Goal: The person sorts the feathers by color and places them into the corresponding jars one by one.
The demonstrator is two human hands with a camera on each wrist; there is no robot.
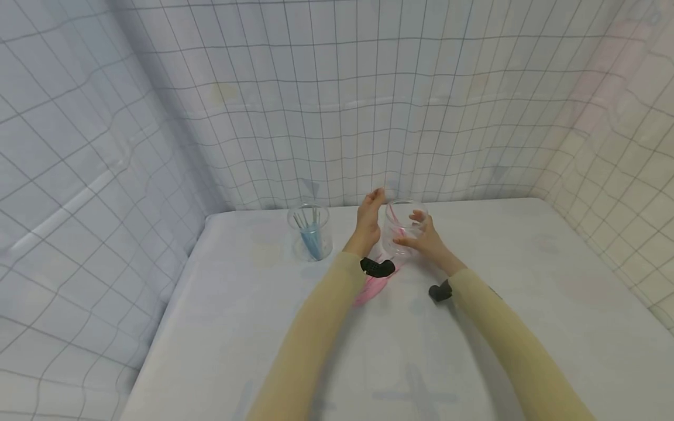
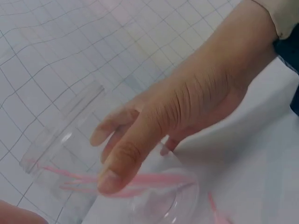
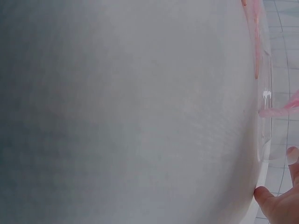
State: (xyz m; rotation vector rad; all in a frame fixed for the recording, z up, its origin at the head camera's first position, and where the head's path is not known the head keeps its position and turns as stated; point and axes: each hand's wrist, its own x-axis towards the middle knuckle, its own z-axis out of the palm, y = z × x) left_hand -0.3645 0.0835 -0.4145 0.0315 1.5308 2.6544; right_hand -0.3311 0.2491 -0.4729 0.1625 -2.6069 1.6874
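A clear round jar (image 1: 392, 234) stands toward the back of the white table with slim pink sticks (image 2: 159, 179) leaning inside it. My right hand (image 1: 429, 240) holds the jar from the right, thumb across its near side and fingers around the far side. The left hand (image 1: 368, 222) is upright at the jar's left, its fingers extended. In the left wrist view the right hand (image 2: 173, 112) reaches over the jar (image 2: 70, 135). More pink sticks (image 1: 372, 287) lie in a loose bunch on the table, partly under the left wrist.
A second clear jar (image 1: 296, 234), left of the hands, contains several blue sticks (image 1: 312, 238) with pale upper ends. White grid-patterned cloth (image 1: 326, 88) walls the table at the back and both sides. Each wrist wears a black device (image 1: 377, 268).
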